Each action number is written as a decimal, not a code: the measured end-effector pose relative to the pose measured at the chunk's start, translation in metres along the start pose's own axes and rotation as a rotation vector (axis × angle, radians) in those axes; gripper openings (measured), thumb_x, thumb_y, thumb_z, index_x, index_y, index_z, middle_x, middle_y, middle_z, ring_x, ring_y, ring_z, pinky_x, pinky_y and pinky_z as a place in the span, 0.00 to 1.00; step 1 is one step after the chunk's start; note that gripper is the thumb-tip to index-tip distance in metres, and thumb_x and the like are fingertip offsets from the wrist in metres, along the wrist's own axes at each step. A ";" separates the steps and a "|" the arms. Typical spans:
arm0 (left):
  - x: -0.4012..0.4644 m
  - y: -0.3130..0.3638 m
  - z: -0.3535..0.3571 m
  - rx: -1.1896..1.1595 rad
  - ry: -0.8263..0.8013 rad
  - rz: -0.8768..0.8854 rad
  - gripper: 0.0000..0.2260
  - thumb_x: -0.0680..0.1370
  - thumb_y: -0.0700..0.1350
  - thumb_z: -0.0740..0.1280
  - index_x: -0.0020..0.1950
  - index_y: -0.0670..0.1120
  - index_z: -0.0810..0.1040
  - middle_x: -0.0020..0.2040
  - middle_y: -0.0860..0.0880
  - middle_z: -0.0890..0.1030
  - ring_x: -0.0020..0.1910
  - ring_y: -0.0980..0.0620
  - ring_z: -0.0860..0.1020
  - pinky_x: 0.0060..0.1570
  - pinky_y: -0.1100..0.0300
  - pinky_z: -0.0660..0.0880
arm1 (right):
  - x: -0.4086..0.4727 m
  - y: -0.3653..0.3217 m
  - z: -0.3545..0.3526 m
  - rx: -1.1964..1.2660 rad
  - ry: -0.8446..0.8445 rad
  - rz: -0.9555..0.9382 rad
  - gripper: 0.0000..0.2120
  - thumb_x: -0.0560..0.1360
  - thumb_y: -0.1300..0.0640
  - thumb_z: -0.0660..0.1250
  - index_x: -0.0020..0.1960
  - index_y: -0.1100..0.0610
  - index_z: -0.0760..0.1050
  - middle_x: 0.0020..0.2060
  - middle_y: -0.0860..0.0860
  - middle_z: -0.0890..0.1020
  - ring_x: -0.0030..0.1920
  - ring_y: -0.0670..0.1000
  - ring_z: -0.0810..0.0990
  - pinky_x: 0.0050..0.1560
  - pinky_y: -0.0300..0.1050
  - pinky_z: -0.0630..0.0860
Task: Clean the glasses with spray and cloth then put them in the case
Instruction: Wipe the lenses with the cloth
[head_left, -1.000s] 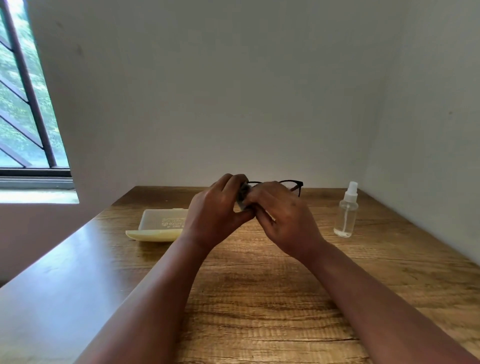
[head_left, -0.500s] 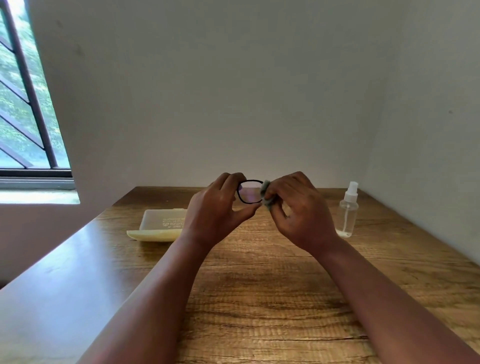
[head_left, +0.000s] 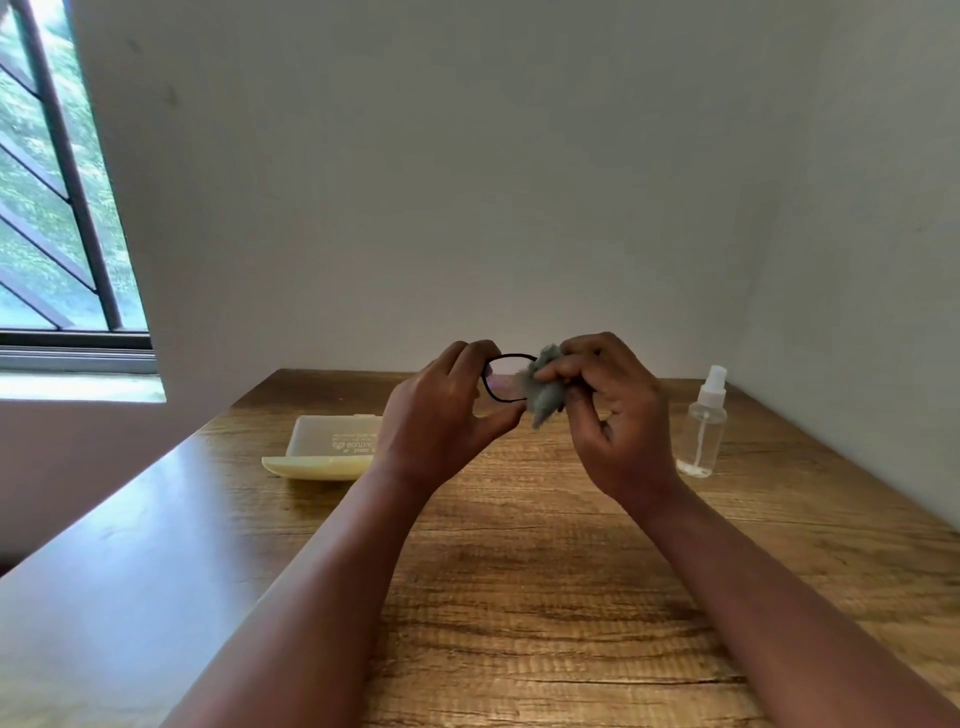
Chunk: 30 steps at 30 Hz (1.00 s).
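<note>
A: What's nearest the camera?
B: Bare wooden table (head_left: 519, 597), with two forearms reaching forward over it.

A: And the hands?
B: Both are raised above the table, close together. The left hand (head_left: 441, 415) grips the black-framed glasses (head_left: 501, 379): its fingers (head_left: 470, 358) curl over the top of the rim and the thumb comes up beneath the lens. One lens shows; the rest of the frame is hidden behind the hands.

A: The right?
B: The right hand (head_left: 618, 410) pinches a bunched grey cloth (head_left: 544, 389) between curled fingers and thumb. The cloth touches the right edge of the visible lens.

A: What lies further off?
B: To the left, behind the left wrist, a pale cream case (head_left: 327, 447) rests open on the table, partly hidden by that hand. There is printing inside its lid, too small to read. To the right, near the side wall, a clear spray bottle (head_left: 704, 426) stands upright, well apart from the case.

A: Beyond that?
B: A plain wall, and a barred window (head_left: 57, 208) at the far left.
</note>
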<state>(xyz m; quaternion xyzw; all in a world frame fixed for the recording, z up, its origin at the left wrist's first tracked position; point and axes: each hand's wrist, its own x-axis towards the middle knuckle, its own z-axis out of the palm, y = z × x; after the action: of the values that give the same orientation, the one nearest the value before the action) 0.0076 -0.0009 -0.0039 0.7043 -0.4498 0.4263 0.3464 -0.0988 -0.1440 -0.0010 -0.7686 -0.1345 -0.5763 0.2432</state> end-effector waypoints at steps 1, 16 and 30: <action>0.000 0.000 0.000 -0.001 0.002 0.001 0.21 0.69 0.55 0.75 0.57 0.46 0.77 0.46 0.53 0.80 0.38 0.53 0.82 0.31 0.58 0.76 | 0.000 0.000 0.000 0.015 0.035 0.030 0.11 0.74 0.69 0.62 0.49 0.64 0.82 0.48 0.55 0.79 0.53 0.46 0.79 0.52 0.41 0.77; 0.000 0.002 0.000 0.028 -0.026 0.022 0.21 0.69 0.55 0.75 0.57 0.46 0.77 0.47 0.52 0.81 0.39 0.50 0.82 0.30 0.57 0.76 | 0.001 -0.002 0.000 0.111 0.058 0.087 0.04 0.75 0.65 0.71 0.50 0.62 0.82 0.47 0.51 0.81 0.51 0.46 0.82 0.50 0.40 0.79; -0.001 0.004 0.000 0.020 -0.060 0.048 0.22 0.67 0.49 0.77 0.57 0.43 0.78 0.46 0.49 0.82 0.38 0.47 0.82 0.31 0.59 0.74 | -0.007 0.003 0.010 -0.069 -0.182 -0.116 0.10 0.73 0.69 0.71 0.53 0.60 0.83 0.49 0.51 0.84 0.51 0.49 0.81 0.53 0.46 0.77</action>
<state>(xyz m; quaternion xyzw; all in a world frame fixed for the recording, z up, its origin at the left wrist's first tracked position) 0.0033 -0.0020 -0.0041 0.7091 -0.4725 0.4176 0.3154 -0.0910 -0.1409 -0.0102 -0.8166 -0.1803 -0.5213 0.1699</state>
